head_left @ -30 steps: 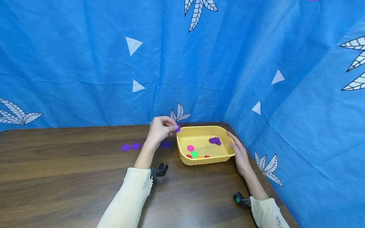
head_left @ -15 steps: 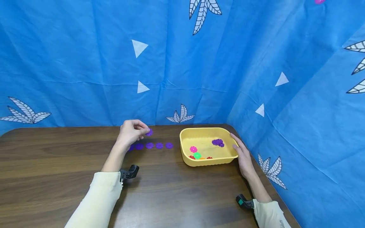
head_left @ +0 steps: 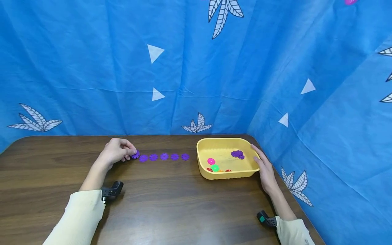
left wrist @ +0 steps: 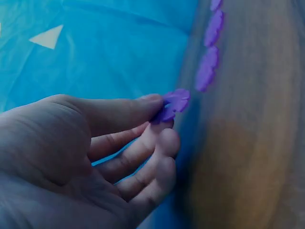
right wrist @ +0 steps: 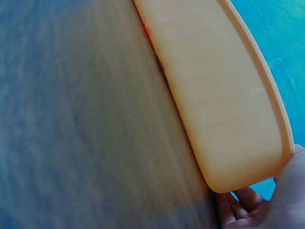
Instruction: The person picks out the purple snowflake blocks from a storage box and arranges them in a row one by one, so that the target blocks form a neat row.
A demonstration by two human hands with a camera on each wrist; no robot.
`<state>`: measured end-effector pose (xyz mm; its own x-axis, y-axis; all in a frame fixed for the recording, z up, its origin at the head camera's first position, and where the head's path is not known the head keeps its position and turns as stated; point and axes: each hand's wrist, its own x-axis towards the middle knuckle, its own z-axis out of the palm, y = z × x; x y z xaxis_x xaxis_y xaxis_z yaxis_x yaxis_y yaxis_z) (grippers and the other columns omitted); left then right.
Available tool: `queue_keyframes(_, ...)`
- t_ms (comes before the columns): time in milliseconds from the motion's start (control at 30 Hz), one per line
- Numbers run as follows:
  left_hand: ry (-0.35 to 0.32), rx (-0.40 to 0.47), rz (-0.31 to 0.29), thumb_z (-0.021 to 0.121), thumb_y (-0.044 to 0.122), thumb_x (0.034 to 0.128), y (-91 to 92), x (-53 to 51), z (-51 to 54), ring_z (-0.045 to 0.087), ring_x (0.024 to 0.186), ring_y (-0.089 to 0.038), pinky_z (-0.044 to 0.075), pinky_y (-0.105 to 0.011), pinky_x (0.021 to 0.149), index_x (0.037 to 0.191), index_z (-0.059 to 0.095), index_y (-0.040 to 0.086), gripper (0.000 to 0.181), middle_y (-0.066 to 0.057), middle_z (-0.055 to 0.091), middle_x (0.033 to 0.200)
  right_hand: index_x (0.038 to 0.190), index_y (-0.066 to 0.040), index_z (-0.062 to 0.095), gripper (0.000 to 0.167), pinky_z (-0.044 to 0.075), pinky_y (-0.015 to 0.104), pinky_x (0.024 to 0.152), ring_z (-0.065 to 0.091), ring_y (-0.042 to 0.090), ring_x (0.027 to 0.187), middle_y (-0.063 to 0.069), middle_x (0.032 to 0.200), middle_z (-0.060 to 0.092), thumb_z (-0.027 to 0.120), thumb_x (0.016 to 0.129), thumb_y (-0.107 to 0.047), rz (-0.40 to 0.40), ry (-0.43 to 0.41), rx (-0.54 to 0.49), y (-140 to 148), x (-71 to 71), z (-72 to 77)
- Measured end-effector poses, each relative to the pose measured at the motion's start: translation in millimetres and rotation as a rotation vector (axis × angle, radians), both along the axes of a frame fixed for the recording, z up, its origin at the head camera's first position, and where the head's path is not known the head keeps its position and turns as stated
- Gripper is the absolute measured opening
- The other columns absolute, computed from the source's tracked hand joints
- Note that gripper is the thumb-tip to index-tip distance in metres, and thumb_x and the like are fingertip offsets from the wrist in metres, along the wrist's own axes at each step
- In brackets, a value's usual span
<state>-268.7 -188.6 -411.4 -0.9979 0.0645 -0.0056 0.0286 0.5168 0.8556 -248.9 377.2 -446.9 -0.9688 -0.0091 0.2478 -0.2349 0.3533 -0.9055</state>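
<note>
My left hand (head_left: 115, 151) pinches a purple flower-shaped plastic disc (left wrist: 172, 106) between thumb and fingers, at the left end of a row of similar discs. The disc is held by its edge, tilted, just above the table or touching it; I cannot tell which. Nearest to it in the row lies another purple disc (head_left: 143, 158), flat on the wood. At the right, my right hand (head_left: 265, 173) grips the end of a yellow plastic basin (right wrist: 219, 95), with some of its fingers under the basin's edge in the right wrist view.
Inside the basin are a small pile of purple discs (head_left: 238, 154), a pink disc (head_left: 211, 161), a green disc (head_left: 215, 168) and partly hidden red and orange ones. A brown wooden table (head_left: 171, 207) carries everything. Blue patterned cloth (head_left: 128, 68) hangs behind and to the right.
My left hand has carried the purple disc leftward from beside the basin, past the row, and lowered it at the row's left end. The right hand keeps its grip on the basin.
</note>
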Motion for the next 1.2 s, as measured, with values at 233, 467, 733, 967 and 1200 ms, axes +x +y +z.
queue_keyframes(233, -0.001, -0.057, 0.002, 0.079, 0.007, 0.0898, -4.5, -3.0, -8.9, 0.060, 0.067, -0.014, 0.051, -0.028, 0.058, 0.094, 0.076, -0.003, 0.011, 0.002, 0.068, 0.069, 0.164, -0.017, 0.039, 0.049, 0.024, 0.021, 0.118, 0.022, 0.028, 0.159, 0.008, 0.171, 0.032, 0.038, 0.116, -0.024, 0.004, 0.003, -0.003, 1, 0.2, 1.0)
queue_keyframes(467, -0.003, -0.044, 0.002, 0.082, 0.004, 0.0855, -7.1, -1.2, -5.9, 0.060, 0.065, -0.012, 0.052, -0.028, 0.058, 0.095, 0.074, -0.007, 0.016, 0.003, 0.066, 0.067, 0.164, -0.017, 0.038, 0.048, 0.027, 0.009, 0.111, 0.022, 0.029, 0.159, 0.008, 0.172, 0.031, 0.037, 0.116, -0.022, 0.007, 0.006, 0.005, 1, 0.3, 1.1)
queue_keyframes(733, -0.014, -0.045, 0.041, 0.080, 0.009, 0.0900, -7.2, -0.2, -6.4, 0.061, 0.064, -0.011, 0.052, -0.026, 0.057, 0.094, 0.074, -0.004, 0.015, 0.002, 0.068, 0.068, 0.164, -0.018, 0.037, 0.049, 0.026, 0.014, 0.115, 0.022, 0.028, 0.159, 0.007, 0.172, 0.030, 0.037, 0.116, -0.025, 0.002, -0.008, 0.003, 0, 0.3, 1.5)
queue_keyframes(967, 0.118, -0.127, 0.200, 0.076, 0.019, 0.0950, 4.8, -3.0, -12.7, 0.063, 0.056, -0.009, 0.047, -0.027, 0.062, 0.089, 0.073, 0.001, 0.019, 0.001, 0.069, 0.064, 0.165, -0.019, 0.037, 0.049, 0.025, 0.018, 0.118, 0.021, 0.029, 0.160, 0.007, 0.172, 0.029, 0.037, 0.116, -0.023, -0.006, -0.014, 0.004, 1, -1.2, 1.2)
queue_keyframes(1200, 0.387, -0.139, 0.357, 0.075, 0.013, 0.0935, 30.3, -9.3, -13.7, 0.059, 0.065, -0.014, 0.045, -0.038, 0.078, 0.081, 0.076, 0.004, 0.015, -0.008, 0.072, 0.071, 0.165, -0.019, 0.037, 0.049, 0.024, 0.021, 0.119, 0.021, 0.029, 0.159, 0.007, 0.172, 0.029, 0.037, 0.116, -0.026, -0.009, -0.020, 0.005, 0, 0.5, 1.7)
